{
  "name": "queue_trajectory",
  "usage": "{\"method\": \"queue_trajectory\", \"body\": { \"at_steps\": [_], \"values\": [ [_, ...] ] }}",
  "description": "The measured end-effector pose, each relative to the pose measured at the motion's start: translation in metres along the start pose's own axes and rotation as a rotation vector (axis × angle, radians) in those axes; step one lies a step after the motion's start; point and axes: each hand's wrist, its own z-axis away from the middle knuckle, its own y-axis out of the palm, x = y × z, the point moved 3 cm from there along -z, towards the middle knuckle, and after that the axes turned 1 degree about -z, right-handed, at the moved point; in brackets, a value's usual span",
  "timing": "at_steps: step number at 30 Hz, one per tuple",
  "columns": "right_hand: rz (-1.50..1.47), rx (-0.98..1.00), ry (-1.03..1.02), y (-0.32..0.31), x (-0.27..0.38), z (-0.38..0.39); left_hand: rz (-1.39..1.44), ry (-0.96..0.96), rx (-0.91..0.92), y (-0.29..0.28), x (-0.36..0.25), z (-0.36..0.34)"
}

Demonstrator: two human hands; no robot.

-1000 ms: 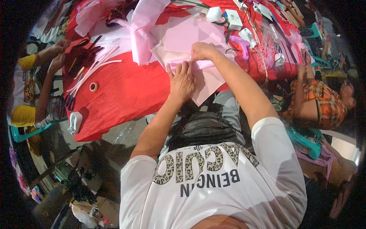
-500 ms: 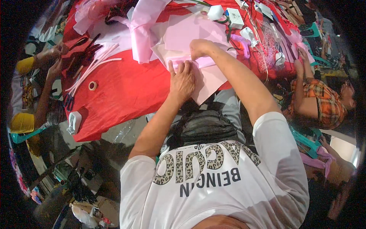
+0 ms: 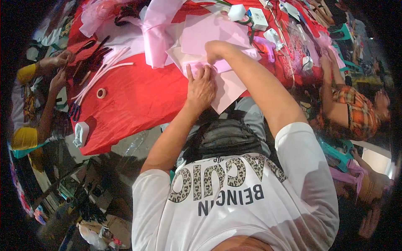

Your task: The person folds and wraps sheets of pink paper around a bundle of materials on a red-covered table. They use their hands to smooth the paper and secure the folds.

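A light pink wrapping sheet [image 3: 227, 94] lies at the near edge of the red-covered table, with a brighter pink folded strip [image 3: 222, 66] across it. My left hand [image 3: 201, 88] lies on this strip, its fingers stretched out and slightly spread, pressing it down. Just beyond and to the right, my right hand [image 3: 215, 52] is closed, bent down over the strip. Its fingertips are hidden behind the hand, so what they hold cannot be made out. More flat pink sheets [image 3: 203, 33] spread out beyond both hands.
Crumpled pink wrap [image 3: 157, 39] stands left of the sheets. Pale craft stems [image 3: 104, 73] and a tape roll [image 3: 101, 93] lie on the red cloth [image 3: 138, 100]. Rightward are a purple glue gun [image 3: 267, 46] and white box [image 3: 258, 19]. Other people's hands work at left [image 3: 63, 58] and right [image 3: 328, 62].
My right hand has shifted slightly left along the strip, and more of the strip shows to its right. My left hand stays nearly in place.
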Motion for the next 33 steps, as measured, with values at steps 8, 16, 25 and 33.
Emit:
{"method": "queue_trajectory", "body": {
  "at_steps": [8, 16, 25, 33],
  "values": [
    [-0.037, 0.214, 0.115, -0.003, 0.007, -0.006, 0.039, 0.010, -0.044, 0.000, 0.002, 0.001],
    [0.113, -0.277, 0.067, -0.031, 0.042, 0.047, 0.052, -0.017, 0.014, 0.000, 0.003, 0.001],
    [-1.368, -0.021, 0.018, 0.111, -0.039, 0.139, 0.075, -0.015, 0.071, 0.001, -0.003, -0.004],
    [-2.354, -0.513, -0.032, 0.142, -0.040, 0.119, 0.093, -0.017, 0.012, -0.005, 0.000, 0.001]
  ]
}}
